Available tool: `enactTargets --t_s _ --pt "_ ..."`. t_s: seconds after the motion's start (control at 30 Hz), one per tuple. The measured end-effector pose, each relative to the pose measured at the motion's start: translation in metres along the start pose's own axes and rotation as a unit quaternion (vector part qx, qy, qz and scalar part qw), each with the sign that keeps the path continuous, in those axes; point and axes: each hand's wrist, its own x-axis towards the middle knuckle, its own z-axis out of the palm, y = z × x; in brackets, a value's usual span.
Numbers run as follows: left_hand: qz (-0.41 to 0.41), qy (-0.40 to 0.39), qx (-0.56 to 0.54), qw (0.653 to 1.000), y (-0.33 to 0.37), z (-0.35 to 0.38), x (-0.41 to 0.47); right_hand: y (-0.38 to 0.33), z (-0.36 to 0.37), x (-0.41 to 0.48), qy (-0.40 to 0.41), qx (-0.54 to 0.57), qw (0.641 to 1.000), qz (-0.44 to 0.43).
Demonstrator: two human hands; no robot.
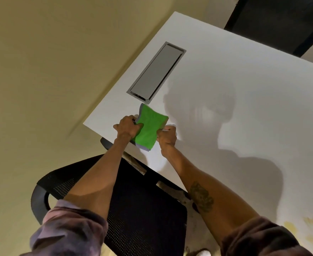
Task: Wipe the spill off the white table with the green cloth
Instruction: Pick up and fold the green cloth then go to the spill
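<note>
A green cloth [149,126] with a grey-blue edge is stretched between both hands near the white table's [235,93] left corner. My left hand [128,129] grips the cloth's left side. My right hand [167,136] grips its right side, low over the tabletop. Yellowish spill marks [303,230] show on the table at the lower right, partly behind my right sleeve. Both forearms reach in from the bottom of the view.
A grey rectangular cable hatch [156,72] is set into the table just beyond the cloth. A black mesh chair [133,206] stands under my arms at the table's near edge. A dark panel [281,21] lies at the top right. My shadow falls across the tabletop.
</note>
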Motion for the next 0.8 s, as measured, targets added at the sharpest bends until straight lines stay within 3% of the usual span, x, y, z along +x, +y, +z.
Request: enactTargets --t_s 0.43,0.8 --pt "0.219 -0.067 -0.006 0.973 0.165 0.037 -0.084 -0.017 -0.168 -0.02 0.117 0.129 0.985 0.014" --pt "0.414 -0.168 0.035 0.894 0.279 0.156 -0.229 0.042 -0.357 -0.055 0.232 0.241 0.942 0.008"
